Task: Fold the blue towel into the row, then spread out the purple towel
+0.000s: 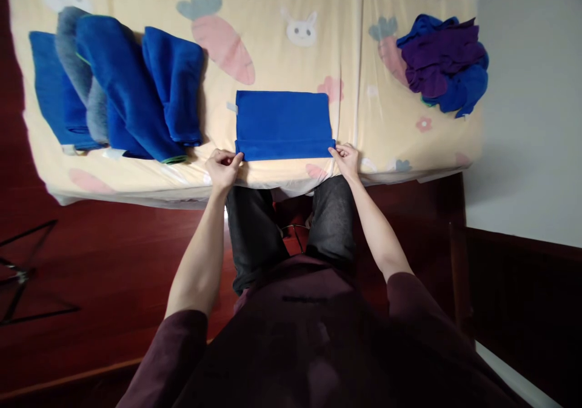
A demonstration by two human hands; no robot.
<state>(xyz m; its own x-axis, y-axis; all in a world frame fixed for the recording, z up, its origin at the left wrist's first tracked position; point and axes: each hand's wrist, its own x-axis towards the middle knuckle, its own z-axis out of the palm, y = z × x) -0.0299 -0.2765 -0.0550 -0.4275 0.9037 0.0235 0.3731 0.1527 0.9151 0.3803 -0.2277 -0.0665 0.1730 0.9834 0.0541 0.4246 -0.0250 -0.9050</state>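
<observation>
Where the near edge of the bed runs across the view, a flat, rectangular royal-blue cloth (282, 124) lies spread on the cream bedsheet printed with carrots and rabbits (282, 50), its near strip folded over into a narrow band along the front. At that band's left corner the left hand (222, 167) has its thumb and fingers pinched together on the fabric, knuckles curled. At the right corner the right hand (346, 158) does the same, fingertips pressed together on the cloth's edge. Both forearms are bare below dark maroon sleeves (182, 347), and the two hands sit level with each other, well apart, with the cloth stretched straight between them.

Below the cloth, the sheet drops over the mattress edge, and the person's dark grey trousers (254, 232) stand just against it. To the left of the cloth, near but not touching, a row of folded blue towels (131, 86) lies overlapping at a slant, with one grey towel (84, 74) tucked among them. Far to the right, well apart from the hands, a loose heap of purple and blue cloths (443, 62) sits near the bed's corner. Dark red wooden floor (91, 262) shows beneath the bed, and a pale wall (527, 93) stands on the right.
</observation>
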